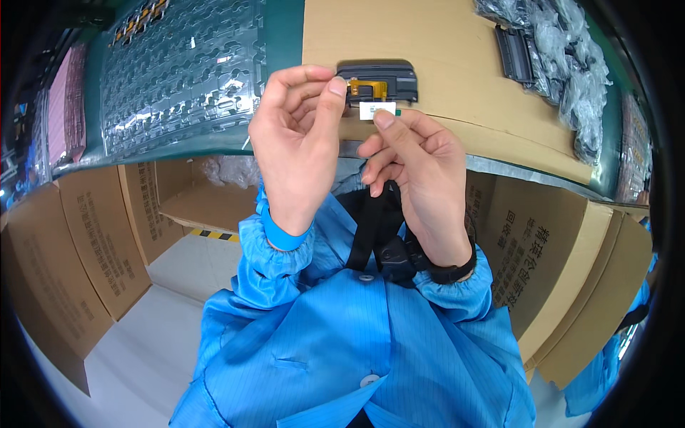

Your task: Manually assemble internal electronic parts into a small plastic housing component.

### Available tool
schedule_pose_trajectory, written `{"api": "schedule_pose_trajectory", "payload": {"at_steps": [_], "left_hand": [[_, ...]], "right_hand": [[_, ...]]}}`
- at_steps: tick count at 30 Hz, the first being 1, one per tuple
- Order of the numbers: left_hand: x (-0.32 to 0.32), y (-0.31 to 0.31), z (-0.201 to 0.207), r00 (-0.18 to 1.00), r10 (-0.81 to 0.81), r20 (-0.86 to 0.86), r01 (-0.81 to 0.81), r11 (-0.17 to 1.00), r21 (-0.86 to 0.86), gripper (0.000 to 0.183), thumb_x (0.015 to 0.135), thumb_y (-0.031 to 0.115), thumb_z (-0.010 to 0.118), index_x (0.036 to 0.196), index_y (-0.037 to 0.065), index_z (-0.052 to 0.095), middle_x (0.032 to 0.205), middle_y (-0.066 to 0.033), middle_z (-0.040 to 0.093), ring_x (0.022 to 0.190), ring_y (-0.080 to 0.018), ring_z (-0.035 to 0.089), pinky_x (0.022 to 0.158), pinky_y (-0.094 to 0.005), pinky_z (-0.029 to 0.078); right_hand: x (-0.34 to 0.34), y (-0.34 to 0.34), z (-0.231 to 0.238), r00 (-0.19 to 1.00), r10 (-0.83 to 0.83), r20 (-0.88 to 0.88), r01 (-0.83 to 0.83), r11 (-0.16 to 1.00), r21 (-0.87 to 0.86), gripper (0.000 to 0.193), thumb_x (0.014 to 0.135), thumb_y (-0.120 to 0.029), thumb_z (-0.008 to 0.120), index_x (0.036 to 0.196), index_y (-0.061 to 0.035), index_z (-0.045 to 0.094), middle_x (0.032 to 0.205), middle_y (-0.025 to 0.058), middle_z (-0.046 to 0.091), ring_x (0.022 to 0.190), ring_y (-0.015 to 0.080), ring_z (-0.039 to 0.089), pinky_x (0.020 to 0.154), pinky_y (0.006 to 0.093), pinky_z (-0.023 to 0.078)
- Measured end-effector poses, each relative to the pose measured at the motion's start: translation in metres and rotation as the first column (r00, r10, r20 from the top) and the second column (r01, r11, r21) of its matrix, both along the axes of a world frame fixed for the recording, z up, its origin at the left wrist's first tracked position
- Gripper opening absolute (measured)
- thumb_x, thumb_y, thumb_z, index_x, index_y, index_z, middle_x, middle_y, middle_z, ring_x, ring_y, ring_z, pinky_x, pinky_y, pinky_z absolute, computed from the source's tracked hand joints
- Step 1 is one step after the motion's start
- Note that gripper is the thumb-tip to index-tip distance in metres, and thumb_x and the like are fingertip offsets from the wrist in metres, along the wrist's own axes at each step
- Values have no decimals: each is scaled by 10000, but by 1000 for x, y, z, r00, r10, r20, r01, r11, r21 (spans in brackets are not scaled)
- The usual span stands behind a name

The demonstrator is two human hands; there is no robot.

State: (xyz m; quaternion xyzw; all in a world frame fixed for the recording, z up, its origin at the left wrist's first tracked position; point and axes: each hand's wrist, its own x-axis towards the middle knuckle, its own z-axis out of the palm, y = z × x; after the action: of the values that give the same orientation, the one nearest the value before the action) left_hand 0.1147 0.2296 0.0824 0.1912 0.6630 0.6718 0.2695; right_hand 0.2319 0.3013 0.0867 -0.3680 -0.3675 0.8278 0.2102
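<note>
Both hands are raised at the table's near edge. Between the thumb and index finger of my left hand (300, 139) is the left end of a small orange flexible circuit (382, 88) with a dark part in its middle. A white rectangular tab (368, 110) shows at its lower edge. My right hand (430, 167) pinches the tab's right end with its thumb on top, the other fingers curled below. Just beyond lies a black plastic housing (401, 73) on the cardboard sheet (442, 43); the hands and circuit partly cover it.
A clear moulded tray (185, 78) lies on the green mat at left, with several orange-and-black parts (140, 20) at its far end. Plastic-wrapped black parts (564, 60) are heaped at right. Open cardboard boxes (78, 250) stand below the table's edge on both sides.
</note>
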Motion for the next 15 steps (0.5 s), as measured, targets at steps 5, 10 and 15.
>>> {"api": "schedule_pose_trajectory", "payload": {"at_steps": [5,10,15], "left_hand": [[1,-7,5,822,-89,-562,-81,959,-270,119,866,103,727,951,21,713,812,-48,643,689,-116,547,620,-257,457],[-3,-10,1,868,-195,-456,73,960,-271,133,867,109,745,948,6,724,771,-3,578,660,-68,437,578,-232,337],[-6,-8,3,811,-221,-542,94,963,-253,67,840,14,715,905,0,709,795,-69,632,699,-137,600,599,-279,468]], "right_hand": [[-3,-5,1,996,-63,58,63,998,1,225,965,-137,634,992,85,612,737,145,669,526,163,641,425,250,488],[-3,-8,2,994,-64,90,59,996,64,215,969,-130,626,965,83,604,704,126,652,516,147,632,405,236,470],[-3,-7,5,992,-70,107,62,996,68,216,967,-134,629,937,78,599,680,121,646,495,139,621,404,234,465]]}}
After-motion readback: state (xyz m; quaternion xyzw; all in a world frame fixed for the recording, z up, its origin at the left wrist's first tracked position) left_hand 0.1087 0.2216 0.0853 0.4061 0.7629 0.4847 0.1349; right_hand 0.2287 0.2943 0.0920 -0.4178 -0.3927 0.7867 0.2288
